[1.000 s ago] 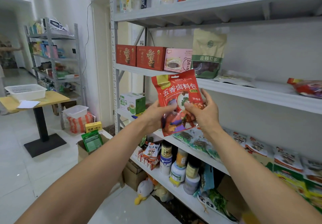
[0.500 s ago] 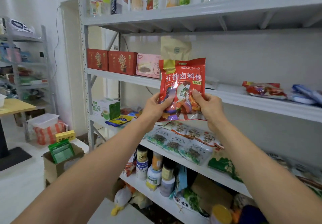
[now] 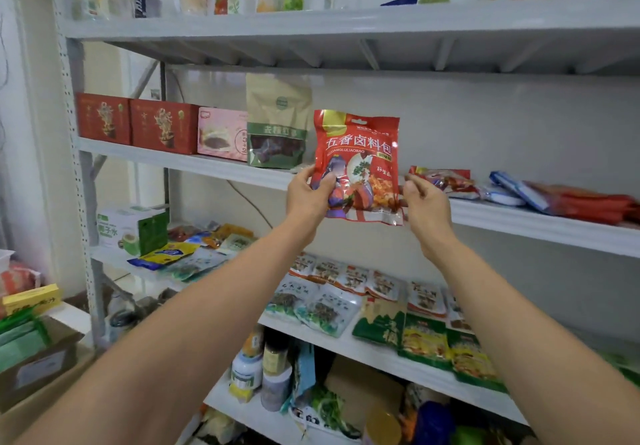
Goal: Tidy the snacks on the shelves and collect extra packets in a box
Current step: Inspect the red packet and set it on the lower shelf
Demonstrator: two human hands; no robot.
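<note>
Two hands: both raised at the middle white metal shelf, with one glossy red foil snack packet between them.
Left hand: clamped on the packet's lower left edge, thumb across the front; it seems to carry the weight.
Right hand: fingers curled at the lower right corner; pinching or just clear, cannot tell.
Packet position: upright, label outward, in front of the shelf edge, just beside a standing brown-and-green pouch; likely being stood in that row.
Extras: brown cardboard box low left, well apart.
</note>
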